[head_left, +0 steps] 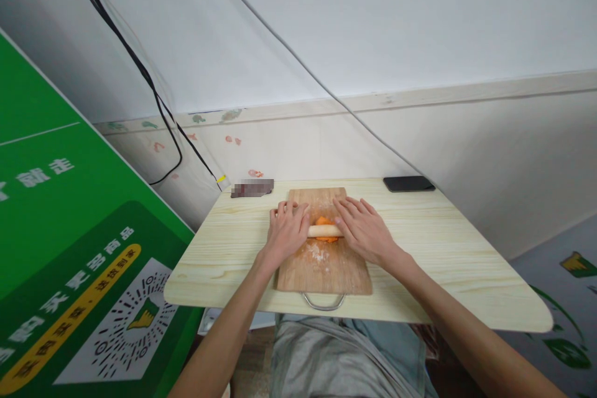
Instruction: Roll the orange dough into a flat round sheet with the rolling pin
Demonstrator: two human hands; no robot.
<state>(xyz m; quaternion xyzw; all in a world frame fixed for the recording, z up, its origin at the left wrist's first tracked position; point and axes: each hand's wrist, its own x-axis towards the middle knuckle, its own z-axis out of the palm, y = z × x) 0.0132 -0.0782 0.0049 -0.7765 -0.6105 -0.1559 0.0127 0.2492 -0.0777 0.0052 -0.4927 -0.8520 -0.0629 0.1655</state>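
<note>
A pale wooden rolling pin (325, 231) lies crosswise over a flattened piece of orange dough (327, 221). My left hand (288, 229) is on the pin's left end, fingers bent over it. On the right end rests my right hand (364, 227), its fingers stretched forward and the palm side down on the pin. Beneath them is a wooden cutting board (326, 273) with a metal handle at its near edge. White flour (317, 253) is scattered on the board in front of the dough and behind it.
The board stands on a light wood-grain table (457, 261). A black phone (408, 184) lies at the back right, and a blurred dark item (252, 188) at the back left. Cables (153, 87) hang along the wall. A green printed panel (69, 230) stands to the left.
</note>
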